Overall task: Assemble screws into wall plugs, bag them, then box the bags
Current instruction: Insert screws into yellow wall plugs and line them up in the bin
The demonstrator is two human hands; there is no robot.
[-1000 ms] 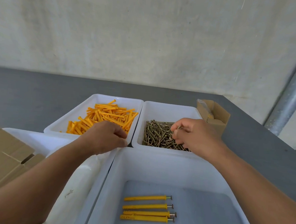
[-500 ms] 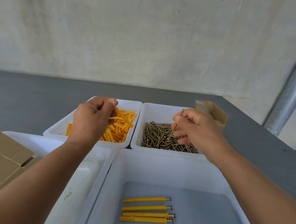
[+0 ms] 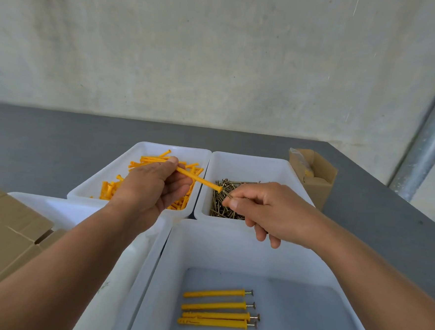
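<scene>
Head cam, fwd-down, close over bins (image 3: pixel 247 164)

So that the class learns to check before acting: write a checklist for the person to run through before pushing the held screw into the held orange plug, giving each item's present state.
1. The left hand grips the long orange plastic wall plug: ok.
2. The plug's flanged end points towards the right hand: ok.
3. Its fingers pinch a brass-coloured metal screw: ok.
4. Screw tip faces the plug's opening: cannot tell, too small against the screw pile.
5. Screw and plug touch: not ok, they are apart.
6. The near white plastic bin has bare floor beside the four assembled plugs: ok.
</scene>
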